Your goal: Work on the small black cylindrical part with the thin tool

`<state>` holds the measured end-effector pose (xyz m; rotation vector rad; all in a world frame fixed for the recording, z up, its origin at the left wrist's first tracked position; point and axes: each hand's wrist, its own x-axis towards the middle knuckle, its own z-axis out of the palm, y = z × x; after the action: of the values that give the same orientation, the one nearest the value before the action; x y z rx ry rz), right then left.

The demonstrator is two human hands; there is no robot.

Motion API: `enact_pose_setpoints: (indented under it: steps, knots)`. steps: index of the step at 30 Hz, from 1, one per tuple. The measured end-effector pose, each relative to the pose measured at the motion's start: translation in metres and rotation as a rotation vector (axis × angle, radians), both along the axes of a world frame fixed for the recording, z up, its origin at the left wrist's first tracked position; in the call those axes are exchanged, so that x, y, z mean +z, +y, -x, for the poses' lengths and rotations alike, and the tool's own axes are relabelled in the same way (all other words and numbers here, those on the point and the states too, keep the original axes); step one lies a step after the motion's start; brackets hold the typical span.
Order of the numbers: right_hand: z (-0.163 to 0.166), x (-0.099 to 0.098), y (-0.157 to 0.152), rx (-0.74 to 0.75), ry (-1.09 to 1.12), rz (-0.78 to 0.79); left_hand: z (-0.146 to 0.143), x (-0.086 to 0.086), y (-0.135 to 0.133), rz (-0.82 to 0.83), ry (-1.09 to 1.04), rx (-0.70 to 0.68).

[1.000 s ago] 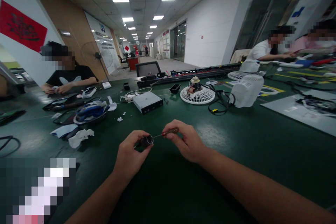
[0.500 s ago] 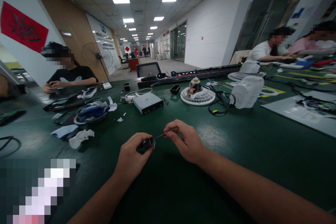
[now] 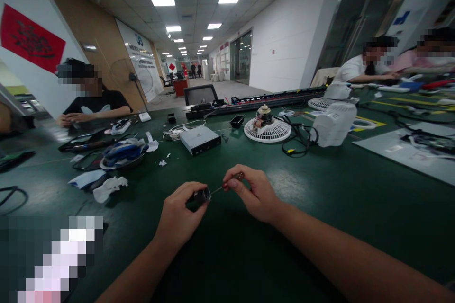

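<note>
Green counter [image 3: 337, 199]: slip risk.
Your left hand [image 3: 179, 215] pinches a cylinder [image 3: 202, 195]; right hand [image 3: 254, 194], at 3 o'clock, pinches a screwdriver [image 3: 229, 182] whose tip may skid.

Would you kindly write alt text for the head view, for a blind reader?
The person's left hand pinches a small dark cylindrical part while the right hand holds a thin screwdriver with its tip at the part's open end, above a dark green table. Behind lie a grey drive box and a white fan grille; other people work nearby.
</note>
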<state>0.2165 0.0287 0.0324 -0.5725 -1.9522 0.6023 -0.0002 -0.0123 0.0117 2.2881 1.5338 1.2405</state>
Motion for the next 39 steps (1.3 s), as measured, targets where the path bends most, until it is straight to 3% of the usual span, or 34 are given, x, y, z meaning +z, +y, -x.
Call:
enact_pose_setpoints:
  steps: [4, 8, 20, 24, 28, 33, 39]
  knots:
    - [0.001, -0.001, 0.001, -0.082, -0.009, -0.005, 0.0, -0.001, 0.001, -0.016, -0.012, 0.007]
    - [0.002, -0.001, 0.001, -0.026, -0.016, 0.021, 0.0, -0.002, 0.0, -0.014, -0.009, 0.012]
    - [0.003, -0.004, 0.003, -0.077, -0.046, 0.035, -0.002, 0.003, -0.001, -0.003, 0.024, 0.038]
    - [0.001, -0.003, 0.001, -0.055, -0.032, -0.069, -0.001, -0.001, 0.002, 0.004, 0.041, 0.071]
    - [-0.002, 0.003, 0.001, -0.135, 0.037, -0.188, 0.0, -0.002, 0.004, 0.04, 0.08, 0.087]
    - [0.001, 0.003, 0.006, -0.112, -0.282, -0.159, 0.002, -0.002, 0.004, 0.074, 0.145, 0.078]
    - [0.006, -0.018, 0.019, -0.221, -0.669, -0.056, 0.002, -0.003, 0.004, 0.099, 0.154, 0.106]
